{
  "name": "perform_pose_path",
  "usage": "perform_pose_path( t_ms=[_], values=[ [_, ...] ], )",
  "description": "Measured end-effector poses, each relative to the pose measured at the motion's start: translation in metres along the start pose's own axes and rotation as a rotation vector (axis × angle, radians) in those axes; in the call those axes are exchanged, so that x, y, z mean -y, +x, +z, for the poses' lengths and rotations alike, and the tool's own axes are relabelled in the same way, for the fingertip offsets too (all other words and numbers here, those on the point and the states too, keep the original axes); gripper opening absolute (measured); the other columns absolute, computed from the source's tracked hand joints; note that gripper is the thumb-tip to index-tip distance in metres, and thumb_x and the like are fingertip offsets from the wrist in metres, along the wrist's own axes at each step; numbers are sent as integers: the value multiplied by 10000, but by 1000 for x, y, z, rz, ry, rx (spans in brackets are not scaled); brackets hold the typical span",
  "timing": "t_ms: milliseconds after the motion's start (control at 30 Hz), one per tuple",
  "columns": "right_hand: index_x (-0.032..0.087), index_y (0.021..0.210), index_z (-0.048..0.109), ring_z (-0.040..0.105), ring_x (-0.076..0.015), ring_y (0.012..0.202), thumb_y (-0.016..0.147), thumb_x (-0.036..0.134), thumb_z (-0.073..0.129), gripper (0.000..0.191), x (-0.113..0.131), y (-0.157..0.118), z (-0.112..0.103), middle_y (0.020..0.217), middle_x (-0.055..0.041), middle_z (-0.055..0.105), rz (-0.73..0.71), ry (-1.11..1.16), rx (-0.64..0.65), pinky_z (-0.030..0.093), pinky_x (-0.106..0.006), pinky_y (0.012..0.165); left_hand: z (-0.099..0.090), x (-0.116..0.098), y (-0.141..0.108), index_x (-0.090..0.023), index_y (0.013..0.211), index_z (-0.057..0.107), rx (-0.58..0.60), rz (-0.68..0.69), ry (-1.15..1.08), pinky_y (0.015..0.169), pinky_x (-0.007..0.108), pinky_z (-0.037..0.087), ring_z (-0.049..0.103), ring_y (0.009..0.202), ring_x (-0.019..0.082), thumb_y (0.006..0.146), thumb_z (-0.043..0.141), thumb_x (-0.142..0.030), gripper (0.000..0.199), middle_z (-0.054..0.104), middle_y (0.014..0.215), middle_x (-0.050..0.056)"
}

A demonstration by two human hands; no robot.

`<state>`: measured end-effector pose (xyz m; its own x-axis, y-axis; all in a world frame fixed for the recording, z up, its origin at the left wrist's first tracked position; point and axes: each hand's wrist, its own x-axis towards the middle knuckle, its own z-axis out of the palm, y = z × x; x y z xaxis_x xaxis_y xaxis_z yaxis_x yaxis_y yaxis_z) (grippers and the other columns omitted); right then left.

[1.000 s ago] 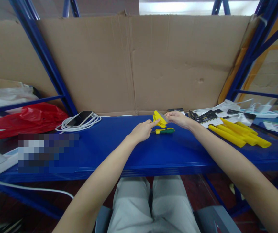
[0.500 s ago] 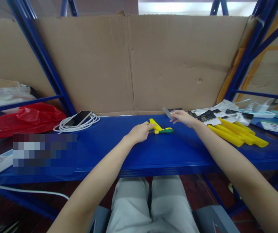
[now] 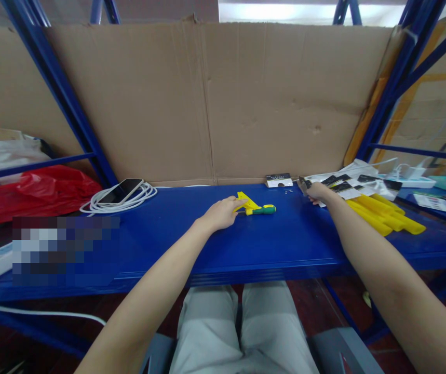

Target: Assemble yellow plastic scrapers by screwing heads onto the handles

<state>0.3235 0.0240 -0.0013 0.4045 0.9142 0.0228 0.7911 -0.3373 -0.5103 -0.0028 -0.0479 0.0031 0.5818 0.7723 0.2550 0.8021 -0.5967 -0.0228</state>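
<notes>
My left hand (image 3: 221, 213) rests near the middle of the blue tabletop, its fingers closed on a yellow scraper-like plastic tool (image 3: 247, 200) with a slanted flat head. Beside and partly under that tool lies a screwdriver (image 3: 265, 209) with a green and yellow handle. Over at the right, my right hand (image 3: 318, 192) is pinched around a thin, flat greyish piece (image 3: 302, 185) at the edge of a heap of black-and-white cards and wrappers (image 3: 349, 191). Its exact kind is too small to tell. Several yellow tube-like handles (image 3: 378, 214) lie just right of this hand.
A small black-and-white box (image 3: 279, 181) with tiny bits before it stands against the cardboard back (image 3: 148, 104). On the left are a phone (image 3: 121, 191) on a coiled white cable (image 3: 149, 191) and a red bag (image 3: 59, 184). Blue rack posts (image 3: 413, 67) flank the table.
My right hand has moved right, from the small box to the heap of cards, with the thin piece. The small box is now uncovered. My left hand stays on the yellow tool.
</notes>
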Motion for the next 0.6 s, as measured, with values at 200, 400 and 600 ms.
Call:
perform_pose_path(
  t_ms=[200,400,600],
  values=[
    [89,812,633,543,-143,475,835,296,448,279,-1,-3,-1,587,-85,593,-78,-162,38,434,-246,452,-1,-1,-1,-252,1314,455,5,-4,-16,920,298,423,535,1121,198,859,436,-182,461,531,1271,64],
    [72,824,641,583,-187,527,812,322,492,291,-1,1,2,639,-119,615,-61,-227,41,453,-275,474,-2,-3,-1,-265,1307,463,15,-4,-25,932,295,416,524,1139,193,856,435,-178,460,529,1280,50],
    [66,886,663,634,-300,820,778,436,534,407,-3,10,9,778,-207,653,-213,-286,-46,477,-351,663,0,-1,0,-259,1306,465,19,17,-42,950,305,406,511,1156,194,850,435,-166,466,531,1276,58]
  ],
)
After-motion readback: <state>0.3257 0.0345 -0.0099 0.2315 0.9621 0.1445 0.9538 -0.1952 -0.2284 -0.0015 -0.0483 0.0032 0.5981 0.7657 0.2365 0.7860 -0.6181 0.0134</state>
